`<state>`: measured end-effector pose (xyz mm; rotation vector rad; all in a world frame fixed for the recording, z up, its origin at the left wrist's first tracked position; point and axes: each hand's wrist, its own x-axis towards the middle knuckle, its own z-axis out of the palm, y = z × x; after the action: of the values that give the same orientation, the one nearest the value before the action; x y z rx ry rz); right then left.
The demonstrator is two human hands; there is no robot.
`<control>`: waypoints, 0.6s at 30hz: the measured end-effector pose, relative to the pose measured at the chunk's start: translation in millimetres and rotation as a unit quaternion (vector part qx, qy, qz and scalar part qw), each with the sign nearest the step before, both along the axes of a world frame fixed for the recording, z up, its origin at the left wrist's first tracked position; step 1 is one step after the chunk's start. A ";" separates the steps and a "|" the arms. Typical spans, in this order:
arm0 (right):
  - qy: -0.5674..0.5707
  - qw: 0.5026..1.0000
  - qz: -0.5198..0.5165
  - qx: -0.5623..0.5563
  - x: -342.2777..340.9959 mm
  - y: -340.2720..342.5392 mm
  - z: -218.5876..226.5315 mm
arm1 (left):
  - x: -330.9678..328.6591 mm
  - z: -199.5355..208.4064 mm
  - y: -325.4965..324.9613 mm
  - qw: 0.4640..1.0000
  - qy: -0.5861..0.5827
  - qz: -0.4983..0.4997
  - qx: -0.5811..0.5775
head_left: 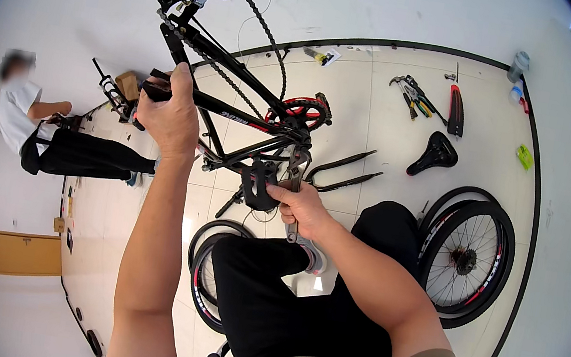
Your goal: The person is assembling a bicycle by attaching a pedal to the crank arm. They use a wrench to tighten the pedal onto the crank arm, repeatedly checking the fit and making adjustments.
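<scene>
A black bicycle frame (229, 108) stands tilted in front of me, without wheels, its chain hanging loosely. My left hand (172, 116) is closed round the black end of the frame at the left. In my right hand (304, 210) is a metal wrench (298, 169), its head up against the crank area and its handle end showing below my fingers. A black pedal (257, 184) sits just left of that hand. Above the wrench is the red and black chainring (305, 113). My palm and fingers hide part of the wrench's handle.
A black fork (343, 165), a saddle (434, 154), a red and black mudguard (455, 110) and several hand tools (414, 98) lie on the tiled floor. Wheels lie at my right (467, 260) and by my left leg (205, 270). Another person (26, 115) stands at the far left.
</scene>
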<state>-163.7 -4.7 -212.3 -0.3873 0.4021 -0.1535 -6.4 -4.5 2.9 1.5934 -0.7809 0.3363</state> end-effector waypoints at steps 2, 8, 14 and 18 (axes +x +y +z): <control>0.017 1.000 -0.019 0.003 4.6 7.6 -1.9 | 2.2 -1.4 0.7 1.000 0.003 0.003 0.011; 0.022 0.998 -0.043 0.036 7.2 16.7 -0.1 | 2.8 -1.7 0.3 1.000 -0.004 0.016 0.014; 0.005 0.994 -0.042 0.098 5.3 17.8 -8.0 | 5.6 -1.4 1.1 0.999 -0.012 0.034 0.023; 0.014 0.984 -0.028 0.178 4.0 21.8 -7.9 | 6.8 -1.3 0.7 0.999 -0.008 0.033 0.023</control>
<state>-159.7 17.1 -220.3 -0.0263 0.4583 -0.1284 0.4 -3.7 1.5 1.6647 -0.7549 0.3805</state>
